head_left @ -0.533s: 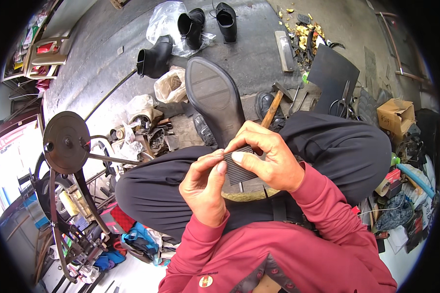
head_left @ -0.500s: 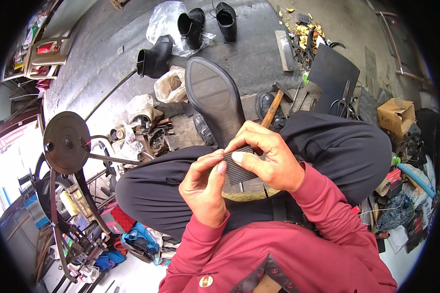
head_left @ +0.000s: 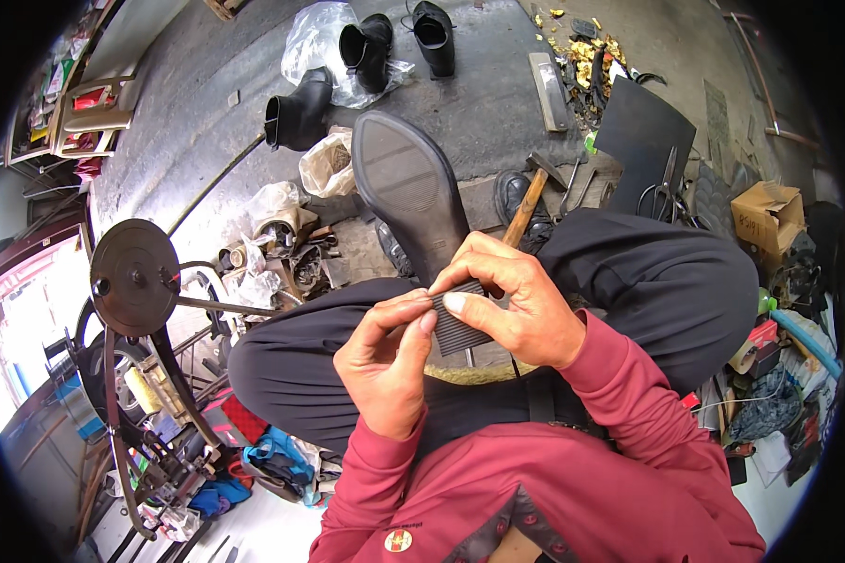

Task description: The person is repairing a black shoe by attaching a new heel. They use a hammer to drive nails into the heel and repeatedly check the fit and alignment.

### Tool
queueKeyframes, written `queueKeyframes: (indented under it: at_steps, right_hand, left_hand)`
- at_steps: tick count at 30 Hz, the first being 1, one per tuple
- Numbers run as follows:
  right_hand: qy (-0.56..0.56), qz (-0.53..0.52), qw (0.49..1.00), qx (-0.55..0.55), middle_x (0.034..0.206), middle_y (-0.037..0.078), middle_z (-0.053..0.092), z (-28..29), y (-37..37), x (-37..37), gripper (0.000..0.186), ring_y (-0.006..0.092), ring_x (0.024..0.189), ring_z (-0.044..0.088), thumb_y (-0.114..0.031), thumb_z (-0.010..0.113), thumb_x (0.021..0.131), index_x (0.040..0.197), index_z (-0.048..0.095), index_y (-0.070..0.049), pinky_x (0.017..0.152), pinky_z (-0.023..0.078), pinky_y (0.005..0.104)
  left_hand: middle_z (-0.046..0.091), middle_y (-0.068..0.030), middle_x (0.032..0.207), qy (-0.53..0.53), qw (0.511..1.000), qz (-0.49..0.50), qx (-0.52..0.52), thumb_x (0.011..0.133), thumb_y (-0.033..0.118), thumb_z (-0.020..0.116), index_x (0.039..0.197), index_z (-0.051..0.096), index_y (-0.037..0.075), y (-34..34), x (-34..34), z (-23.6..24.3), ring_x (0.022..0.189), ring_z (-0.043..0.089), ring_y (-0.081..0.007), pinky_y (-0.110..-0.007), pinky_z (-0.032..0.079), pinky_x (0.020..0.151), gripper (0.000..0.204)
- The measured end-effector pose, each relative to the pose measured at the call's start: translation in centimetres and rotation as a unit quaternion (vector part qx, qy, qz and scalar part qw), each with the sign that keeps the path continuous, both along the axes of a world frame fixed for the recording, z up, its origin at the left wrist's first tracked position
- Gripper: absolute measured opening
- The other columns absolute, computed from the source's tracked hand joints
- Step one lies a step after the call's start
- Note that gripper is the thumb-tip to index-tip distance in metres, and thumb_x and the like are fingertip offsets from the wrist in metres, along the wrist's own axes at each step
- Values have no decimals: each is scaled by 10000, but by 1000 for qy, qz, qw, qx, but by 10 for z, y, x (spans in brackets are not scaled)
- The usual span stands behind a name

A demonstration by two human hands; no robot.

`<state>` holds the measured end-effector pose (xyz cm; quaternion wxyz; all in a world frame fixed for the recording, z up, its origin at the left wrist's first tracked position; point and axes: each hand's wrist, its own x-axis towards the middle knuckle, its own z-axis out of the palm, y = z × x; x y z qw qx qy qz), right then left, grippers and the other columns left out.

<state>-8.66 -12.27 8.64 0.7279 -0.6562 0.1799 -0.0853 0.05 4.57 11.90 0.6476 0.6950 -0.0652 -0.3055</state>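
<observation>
A dark shoe or boot [head_left: 404, 174] lies sole up between my knees, its toe pointing away from me. At its heel end sits a ribbed dark rubber heel piece [head_left: 457, 330]. My right hand [head_left: 516, 296] is closed on this piece, its thumb pressed on the ribs and its fingers over the far edge. My left hand [head_left: 390, 352] meets it at the left edge, thumb and fingertips pinched together; anything between them is too small to make out. Just beyond the right hand, a hammer [head_left: 530, 205] with a wooden handle leans by my shoe.
Black boots [head_left: 366, 52] and a clear plastic bag stand on the floor ahead. Scissors [head_left: 664, 192] rest by a black sheet [head_left: 643, 141] at right. A machine with a round wheel [head_left: 134, 279] stands at left. A cardboard box [head_left: 768, 218] sits at far right.
My left hand has shifted slightly to the left, its fingertips still at the heel piece's edge. The right hand keeps its hold; the view has tilted a little.
</observation>
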Motion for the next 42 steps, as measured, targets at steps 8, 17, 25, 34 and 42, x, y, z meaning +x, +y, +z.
queueKeyframes:
  at_steps: [8, 17, 25, 34, 42]
  right_hand:
    - [-11, -8, 1000, 6, 947, 81, 595, -4, 1, -2, 152, 198, 826, 595, -75, 686, 941, 1069, 749, -22, 736, 477, 321]
    - [-9, 3, 1000, 19, 980, 63, 637, -4, -1, -3, 193, 168, 896, 602, -117, 661, 976, 1099, 761, -7, 796, 469, 313]
    - [-23, 0, 1000, 19, 982, 77, 630, -5, -2, -3, 193, 190, 890, 605, -104, 656, 969, 1100, 759, -8, 788, 474, 323]
    - [-10, 11, 999, 29, 998, 71, 634, -4, -3, -5, 209, 176, 908, 591, -121, 651, 988, 1124, 761, -6, 806, 461, 318]
    - [-29, 22, 999, 30, 1016, 80, 646, -7, -6, -4, 233, 187, 945, 601, -132, 632, 999, 1147, 756, -1, 850, 469, 317]
  left_hand:
    - [772, -162, 1145, 1, 999, 25, -39, 912, -131, 750, 1092, 767, -40, 2, -5, -11, 1108, 714, -214, -329, 535, 1023, 202]
    - [772, -172, 1155, -13, 999, 38, -36, 906, -138, 742, 1092, 768, -35, 4, -7, -15, 1117, 714, -228, -339, 532, 1027, 214]
    - [769, -183, 1158, -50, 996, 58, -48, 910, -137, 734, 1097, 764, -36, -2, -14, -17, 1099, 711, -230, -324, 537, 996, 214]
    - [768, -185, 1156, -47, 995, 70, -50, 920, -132, 728, 1100, 758, -41, -2, -16, -18, 1092, 712, -226, -326, 535, 999, 204]
    - [773, -176, 1172, -33, 999, 7, -7, 916, -120, 748, 1098, 766, -39, 2, -3, -9, 1122, 716, -214, -333, 533, 1027, 200]
